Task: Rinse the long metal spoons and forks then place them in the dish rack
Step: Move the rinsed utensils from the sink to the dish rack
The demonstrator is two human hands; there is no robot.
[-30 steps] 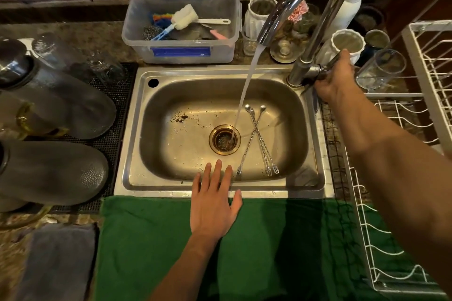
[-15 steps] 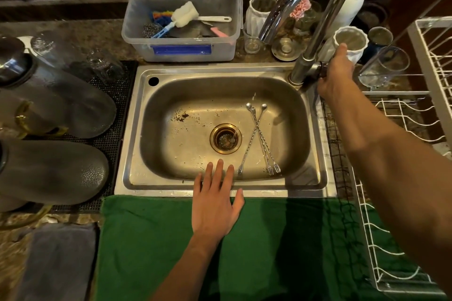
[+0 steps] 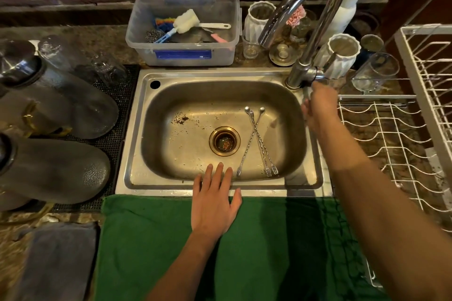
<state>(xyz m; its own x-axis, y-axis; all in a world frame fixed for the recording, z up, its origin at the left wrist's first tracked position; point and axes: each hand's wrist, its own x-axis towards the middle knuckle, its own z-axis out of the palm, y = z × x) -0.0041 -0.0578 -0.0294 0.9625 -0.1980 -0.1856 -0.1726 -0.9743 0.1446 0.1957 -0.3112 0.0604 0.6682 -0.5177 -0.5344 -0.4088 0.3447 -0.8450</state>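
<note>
Crossed forks are seen right of the drain; left hand flat (fingers spread), right hand blurred, grip unclear.

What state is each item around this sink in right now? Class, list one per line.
faucet: off, no water running
cutlery: lying crossed in the sink
sink: undrained specks, no standing water
left hand: flat, open on the sink edge
right hand: blurred, below the tap lever
dish rack: holds no cutlery

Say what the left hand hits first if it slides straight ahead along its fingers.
Probably the sink floor: the left hand lies flat over the near rim, fingers pointing into the basin. Farther on, roughly, the drain. The long utensils lie to its right.
</note>
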